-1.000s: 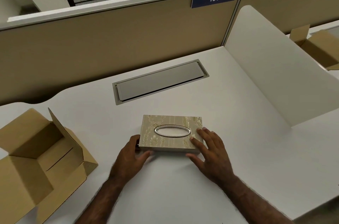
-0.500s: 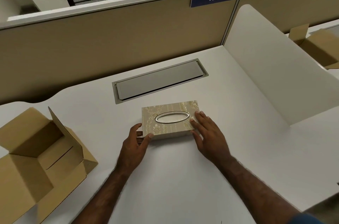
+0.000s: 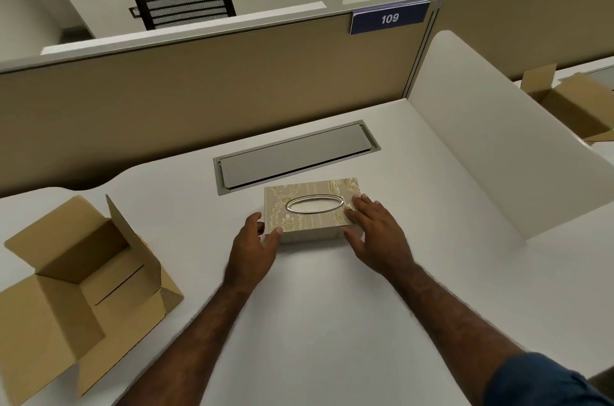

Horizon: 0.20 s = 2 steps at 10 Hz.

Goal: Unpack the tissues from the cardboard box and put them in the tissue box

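A beige patterned tissue box (image 3: 309,218) with a silver oval opening lies flat on the white desk (image 3: 332,322), just in front of the grey cable hatch. My left hand (image 3: 252,249) grips its near left corner, thumb on the lid. My right hand (image 3: 375,233) rests with spread fingers on the lid's right end and near edge. The brown cardboard box (image 3: 76,276) stands open at the left edge of the desk, flaps spread, and its inside looks empty. No tissues are visible.
A grey cable hatch (image 3: 295,156) is set into the desk behind the tissue box. A tan partition (image 3: 199,90) closes the back, a white divider (image 3: 498,146) the right side. Another open cardboard box (image 3: 578,103) sits on the neighbouring desk.
Both hands have pushed the tissue box away from me across the desk, towards the cable hatch, and it has turned slightly anticlockwise. The cardboard box has stayed put.
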Available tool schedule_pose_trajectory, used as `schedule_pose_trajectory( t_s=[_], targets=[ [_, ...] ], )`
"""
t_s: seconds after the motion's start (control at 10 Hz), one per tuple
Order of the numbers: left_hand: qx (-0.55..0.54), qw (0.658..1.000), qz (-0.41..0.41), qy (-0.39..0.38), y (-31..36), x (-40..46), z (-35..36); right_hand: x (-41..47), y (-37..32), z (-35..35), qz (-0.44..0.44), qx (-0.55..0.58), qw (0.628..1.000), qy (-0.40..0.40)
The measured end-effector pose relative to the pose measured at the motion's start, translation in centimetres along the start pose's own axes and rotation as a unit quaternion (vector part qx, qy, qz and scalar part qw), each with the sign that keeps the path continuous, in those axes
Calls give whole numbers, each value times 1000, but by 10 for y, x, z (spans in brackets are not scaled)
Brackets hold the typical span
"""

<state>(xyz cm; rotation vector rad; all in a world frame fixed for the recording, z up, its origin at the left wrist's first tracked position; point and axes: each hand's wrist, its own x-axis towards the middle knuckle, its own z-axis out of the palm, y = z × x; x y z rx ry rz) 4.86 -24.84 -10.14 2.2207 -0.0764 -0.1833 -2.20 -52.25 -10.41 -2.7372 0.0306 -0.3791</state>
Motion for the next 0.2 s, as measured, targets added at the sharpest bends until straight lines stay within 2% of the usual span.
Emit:
schedule_pose_trajectory(
  t_s=[0.1, 0.2],
  targets=[
    [61, 997, 35, 20, 10, -4, -8, 9, -4, -12, -14, -35, 999, -20],
    [100, 988, 92, 78, 32, -3, -23, 29, -19, -27, -24, -40, 999, -12]
  ],
)
